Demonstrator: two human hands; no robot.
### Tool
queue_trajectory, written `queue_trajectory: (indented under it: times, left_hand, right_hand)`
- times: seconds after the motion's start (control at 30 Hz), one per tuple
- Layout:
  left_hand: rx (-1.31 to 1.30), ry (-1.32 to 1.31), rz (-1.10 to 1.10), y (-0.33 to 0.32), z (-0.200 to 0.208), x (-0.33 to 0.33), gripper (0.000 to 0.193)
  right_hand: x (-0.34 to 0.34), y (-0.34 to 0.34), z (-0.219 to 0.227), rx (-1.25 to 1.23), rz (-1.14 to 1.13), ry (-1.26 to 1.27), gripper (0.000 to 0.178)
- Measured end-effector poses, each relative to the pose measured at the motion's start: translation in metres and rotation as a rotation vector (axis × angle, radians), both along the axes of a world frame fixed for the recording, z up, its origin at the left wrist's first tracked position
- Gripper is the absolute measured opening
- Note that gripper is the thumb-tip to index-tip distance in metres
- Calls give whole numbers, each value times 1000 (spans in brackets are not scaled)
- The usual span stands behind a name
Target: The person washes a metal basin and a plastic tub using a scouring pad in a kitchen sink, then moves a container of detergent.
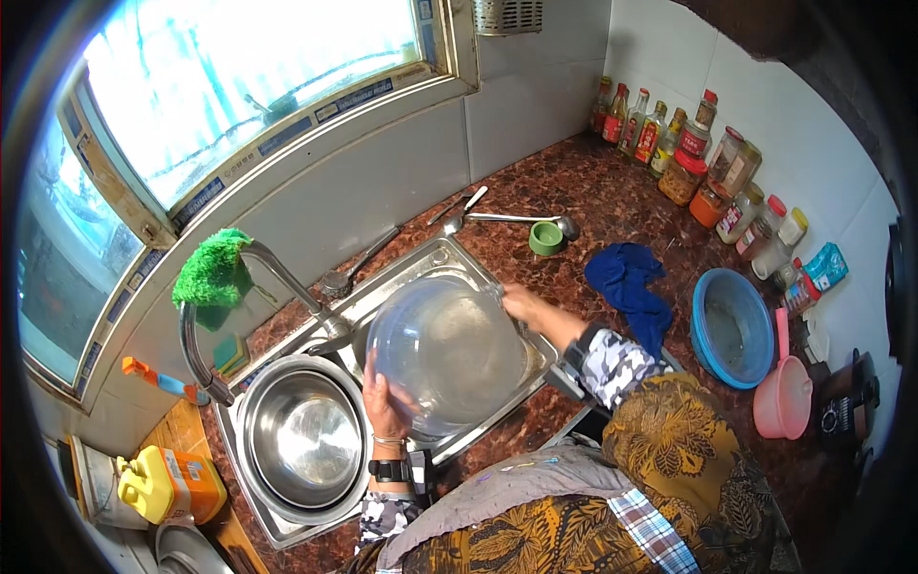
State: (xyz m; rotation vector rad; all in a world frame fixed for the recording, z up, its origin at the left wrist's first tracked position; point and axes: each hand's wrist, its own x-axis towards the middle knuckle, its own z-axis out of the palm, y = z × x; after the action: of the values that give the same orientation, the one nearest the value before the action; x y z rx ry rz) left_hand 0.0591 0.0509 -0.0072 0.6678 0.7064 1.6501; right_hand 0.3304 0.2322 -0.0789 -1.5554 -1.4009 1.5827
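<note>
Both my hands hold a large transparent plastic bowl [449,359], which is above the right basin of the steel double sink [543,359]. My left hand [385,404] grips its left edge, and some of the fingers show blurred through the plastic. On the far right side of the rim, my right hand [524,304] is closed. A round stainless steel basin [253,445] sits in the left part of the sink, just left of my left hand. Behind the two vessels rises the curved faucet [287,277], with a green fuzzy cloth [212,270] draped over its neck.
Behind the sink lie a ladle [507,218], a long-handled brush [359,268] and a green cup [546,238]. To the right are a blue cloth [626,287], blue basins [732,327] and a pink dipper [782,397]. A yellow jug [172,486] stands left; several bottles [650,134] line the wall.
</note>
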Motion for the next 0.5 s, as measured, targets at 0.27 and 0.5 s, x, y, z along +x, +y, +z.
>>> queue_trajectory:
  times: [0.27,0.5]
  left_hand:
    - [78,213,196,9,4,11,56]
    - [-19,98,269,30,-5,12,50]
  right_hand:
    - [-47,-92,-5,-612,-174,616,49]
    - [-60,-111,11,-610,-173,703,35]
